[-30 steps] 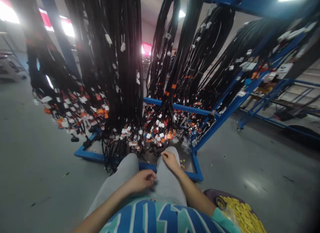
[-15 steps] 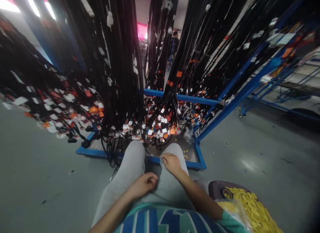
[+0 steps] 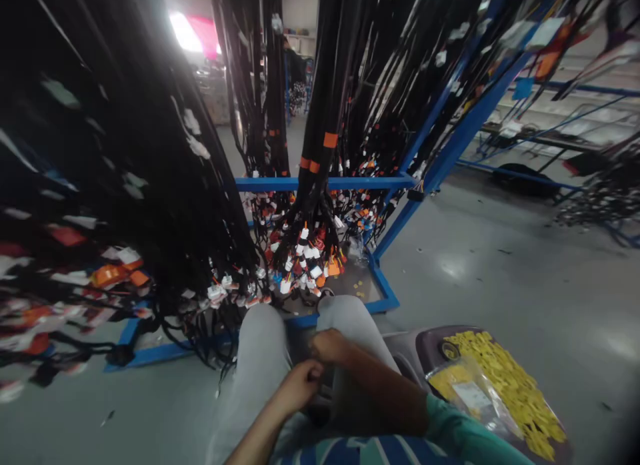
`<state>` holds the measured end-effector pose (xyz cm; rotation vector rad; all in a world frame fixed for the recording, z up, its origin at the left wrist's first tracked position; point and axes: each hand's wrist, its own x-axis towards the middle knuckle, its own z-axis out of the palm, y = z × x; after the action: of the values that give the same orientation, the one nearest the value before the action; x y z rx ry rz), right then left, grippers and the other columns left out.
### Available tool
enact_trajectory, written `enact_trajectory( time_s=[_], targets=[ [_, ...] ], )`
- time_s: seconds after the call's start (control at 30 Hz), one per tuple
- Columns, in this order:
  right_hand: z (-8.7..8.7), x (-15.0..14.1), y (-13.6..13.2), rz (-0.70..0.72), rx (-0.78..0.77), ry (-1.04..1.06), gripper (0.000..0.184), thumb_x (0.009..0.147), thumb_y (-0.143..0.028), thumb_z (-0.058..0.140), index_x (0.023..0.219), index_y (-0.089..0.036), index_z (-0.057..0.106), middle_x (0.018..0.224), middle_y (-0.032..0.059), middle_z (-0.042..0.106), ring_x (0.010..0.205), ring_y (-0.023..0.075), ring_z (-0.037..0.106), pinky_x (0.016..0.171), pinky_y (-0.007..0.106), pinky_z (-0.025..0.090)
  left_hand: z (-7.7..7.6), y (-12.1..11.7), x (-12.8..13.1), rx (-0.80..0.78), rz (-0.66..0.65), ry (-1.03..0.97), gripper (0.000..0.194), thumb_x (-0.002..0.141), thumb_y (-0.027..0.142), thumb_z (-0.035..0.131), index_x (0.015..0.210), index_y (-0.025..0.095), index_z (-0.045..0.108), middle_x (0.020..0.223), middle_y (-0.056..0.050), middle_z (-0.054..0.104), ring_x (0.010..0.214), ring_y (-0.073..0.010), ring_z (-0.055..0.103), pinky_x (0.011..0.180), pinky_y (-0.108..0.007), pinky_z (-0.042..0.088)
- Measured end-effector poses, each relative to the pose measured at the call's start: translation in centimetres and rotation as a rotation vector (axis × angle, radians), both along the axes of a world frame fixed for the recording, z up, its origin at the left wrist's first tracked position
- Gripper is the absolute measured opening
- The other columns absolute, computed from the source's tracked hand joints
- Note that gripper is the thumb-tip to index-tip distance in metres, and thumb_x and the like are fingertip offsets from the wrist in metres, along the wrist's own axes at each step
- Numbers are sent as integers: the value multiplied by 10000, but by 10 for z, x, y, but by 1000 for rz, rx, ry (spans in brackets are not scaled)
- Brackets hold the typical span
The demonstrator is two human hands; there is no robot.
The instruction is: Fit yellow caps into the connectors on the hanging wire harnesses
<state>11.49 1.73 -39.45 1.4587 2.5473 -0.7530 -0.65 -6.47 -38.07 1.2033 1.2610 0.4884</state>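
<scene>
My left hand (image 3: 301, 385) is in front of my lap between my thighs, its fingers curled closed. Right beside it, slightly farther forward, my right hand (image 3: 329, 347) is above my right thigh, also with bent fingers and a little blurred. The two hands are close together, perhaps touching. Whatever they may hold is hidden or too small to make out. Ahead of my knees hangs a bundle of black wire harnesses (image 3: 320, 162) with orange tape bands. White, orange and red connectors (image 3: 310, 255) cluster at its lower end, apart from both hands.
A blue metal frame (image 3: 385, 288) stands before my knees. Thick black harness bundles (image 3: 165, 152) hang close at left. At my right, a dark seat-like surface (image 3: 430, 348) bears yellow pieces (image 3: 510, 378), a roll of tape (image 3: 449, 350) and a clear plastic bag (image 3: 475, 395). Another blue rack (image 3: 525, 175) stands farther right.
My right hand has left my right knee and drawn back to my left hand. The view has turned right, so the harnesses and frame appear farther left.
</scene>
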Motion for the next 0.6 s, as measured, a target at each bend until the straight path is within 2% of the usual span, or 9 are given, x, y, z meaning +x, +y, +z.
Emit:
enact_trajectory(
  time_s=[0.13,0.23,0.43,0.53,0.6],
  targets=[
    [2,5,-4,32,-52,-65,168,731,-174,594,834,-225,716,883,74,722,848,252,660,706,304,457,0,6,7,8,-45,4,259,549,-13,420,722,144,533,691,17,489,732,-134,460,692,-244,331],
    [7,6,-3,54,-91,-99,196,754,-171,586,894,-217,715,936,90,720,887,260,658,752,311,464,3,8,12,6,-54,3,244,538,-22,419,684,150,513,668,30,473,716,-126,447,680,-240,320],
    [13,7,5,92,-125,-112,259,781,-200,564,998,-233,700,1025,90,706,958,243,644,806,294,465,8,5,21,-24,9,-44,253,502,-25,417,651,156,511,654,34,493,714,-126,481,688,-238,349],
    [13,6,11,128,-140,-94,276,783,-231,551,1021,-248,690,1013,53,711,952,229,648,772,283,476,16,9,21,-1,66,-120,255,510,-10,430,669,154,542,675,23,523,721,-126,501,696,-243,369],
    [12,5,15,169,-137,-61,260,770,-236,558,990,-253,696,982,40,716,933,224,653,737,274,481,29,17,17,30,104,-181,229,555,34,470,721,155,571,695,14,550,691,-124,517,680,-249,387]
  ],
)
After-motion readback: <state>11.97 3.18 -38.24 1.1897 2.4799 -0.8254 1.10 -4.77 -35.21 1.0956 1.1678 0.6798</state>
